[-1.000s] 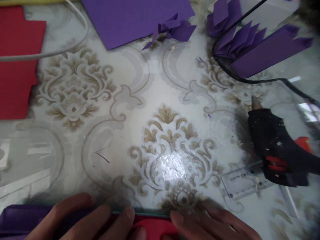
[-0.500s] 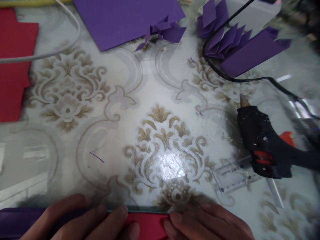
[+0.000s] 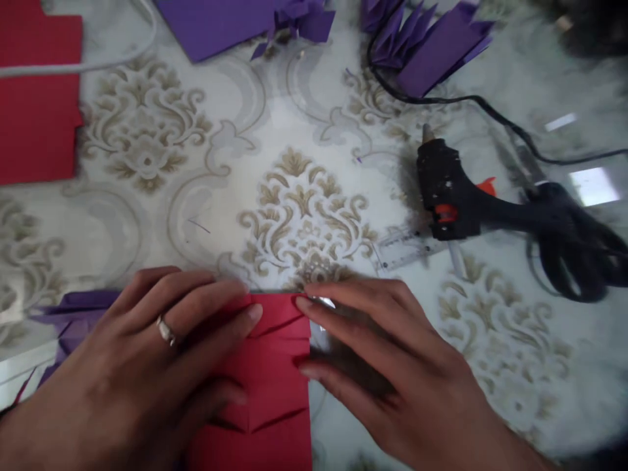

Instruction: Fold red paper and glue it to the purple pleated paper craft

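Evidently done: the red paper (image 3: 275, 366) carries creases and dark slanting lines that I take for cut slits; the purple pieces (image 3: 441, 49) at upper right are folded, with several flaps raised.
Left, as I judge it: the red flaps lie nearly flat, so this paper looks only partway worked; the red sheet (image 3: 39, 124) at upper left has a stepped edge and no folds I can make out.
Red paper's look: matte, straight down its right side; a horizontal line crosses near the top like a fold's edge, and a fine vertical crease runs below it; the two clearest slits rise toward the right.
Red paper's place: flat on the patterned table (image 3: 294, 222), between my hands, running out of view at the bottom.
Left hand: my left hand (image 3: 132, 366) covers the paper's left part, fingers loosely bent toward the top edge, thumb apart; whether it grips or only presses, I cannot tell.
Right hand: my right hand (image 3: 407, 366) is half open, fingertips and thumb at the paper's right edge; any pinch is hidden.
Purple paper by my left wrist: folded purple paper (image 3: 73, 327), partly covered.
Glue gun: the glue gun (image 3: 441, 183) lies over a clear ruler (image 3: 392, 252).
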Demonstrator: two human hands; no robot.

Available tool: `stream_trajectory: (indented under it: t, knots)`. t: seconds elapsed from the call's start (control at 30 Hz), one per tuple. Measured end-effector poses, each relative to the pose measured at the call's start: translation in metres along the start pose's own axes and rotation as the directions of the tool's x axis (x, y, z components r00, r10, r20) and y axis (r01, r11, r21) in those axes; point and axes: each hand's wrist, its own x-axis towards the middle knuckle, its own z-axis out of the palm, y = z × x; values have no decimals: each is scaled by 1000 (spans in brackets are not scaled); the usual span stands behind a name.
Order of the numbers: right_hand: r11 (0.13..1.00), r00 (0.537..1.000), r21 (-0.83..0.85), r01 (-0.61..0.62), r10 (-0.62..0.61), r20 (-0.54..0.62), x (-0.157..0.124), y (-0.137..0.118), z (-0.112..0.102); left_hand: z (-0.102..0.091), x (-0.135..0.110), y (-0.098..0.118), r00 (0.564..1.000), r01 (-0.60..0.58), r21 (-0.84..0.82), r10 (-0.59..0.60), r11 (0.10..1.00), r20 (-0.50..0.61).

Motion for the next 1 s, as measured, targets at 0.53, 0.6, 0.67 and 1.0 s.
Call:
stream_trajectory:
  t: [0.53, 0.6, 0.67, 1.0]
  knots:
    - [999, 999, -43, 23, -25, -47, 4, -2, 6, -3, 11, -5, 994, -109, 30, 108, 994, 19]
    - [998, 999, -58, 11, -14, -48, 4, -4, 6, -3, 11, -5, 993, -121, 23, 121, 992, 18]
    - [997, 999, -77, -2, -1, -42, 4, -5, 6, -3, 11, -5, 991, -135, 18, 135, 991, 24]
    - [993, 999, -119, 1, -5, -32, 5, -6, 7, -5, 11, -4, 992, -106, -17, 107, 994, 64]
